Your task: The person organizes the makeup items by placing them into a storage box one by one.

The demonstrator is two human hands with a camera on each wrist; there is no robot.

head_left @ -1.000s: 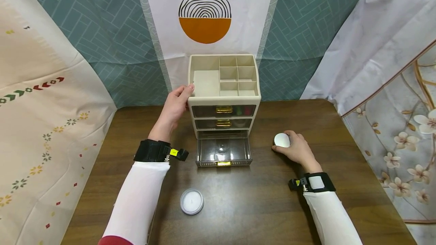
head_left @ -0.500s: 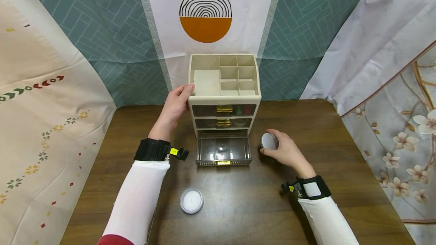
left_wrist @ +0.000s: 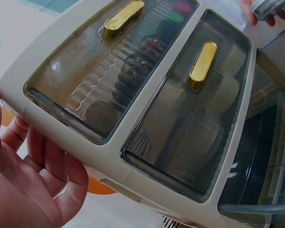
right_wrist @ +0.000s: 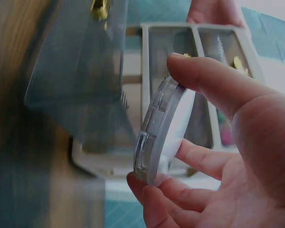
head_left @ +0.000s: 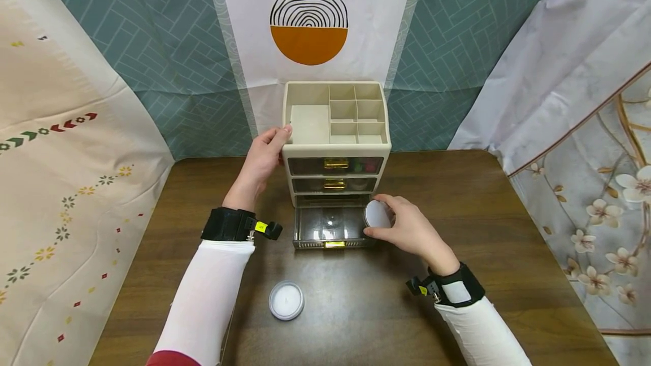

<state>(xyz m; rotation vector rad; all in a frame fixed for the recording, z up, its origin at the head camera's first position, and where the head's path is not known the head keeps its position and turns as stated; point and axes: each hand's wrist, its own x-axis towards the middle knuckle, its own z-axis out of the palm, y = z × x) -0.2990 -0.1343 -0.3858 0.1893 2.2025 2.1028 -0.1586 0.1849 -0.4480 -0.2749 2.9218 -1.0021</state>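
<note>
My left hand (head_left: 260,164) grips the left side of a cream desktop drawer organizer (head_left: 337,150), thumb over its top rim. Pulled out at the bottom is the clear smoky drawer (head_left: 325,222), with nothing seen inside. A flat round case (right_wrist: 156,126) with a clear rim and whitish face is pinched between the thumb and fingers of my right hand (head_left: 409,227). It is held tilted at the drawer's right edge, overlapping it in the head view; contact cannot be told. Another round white-faced case (head_left: 286,300) lies on the table, left of centre.
Two shut drawers sit above, an upper drawer (left_wrist: 109,71) with small dark and coloured items and a middle drawer (left_wrist: 194,109) with round clear things. The wooden table (head_left: 432,321) meets a patterned cloth (head_left: 193,61) behind the organizer.
My right hand has carried the round case leftward from the table's right side to the open drawer's edge, tilting its face. The left hand keeps its grip on the organizer.
</note>
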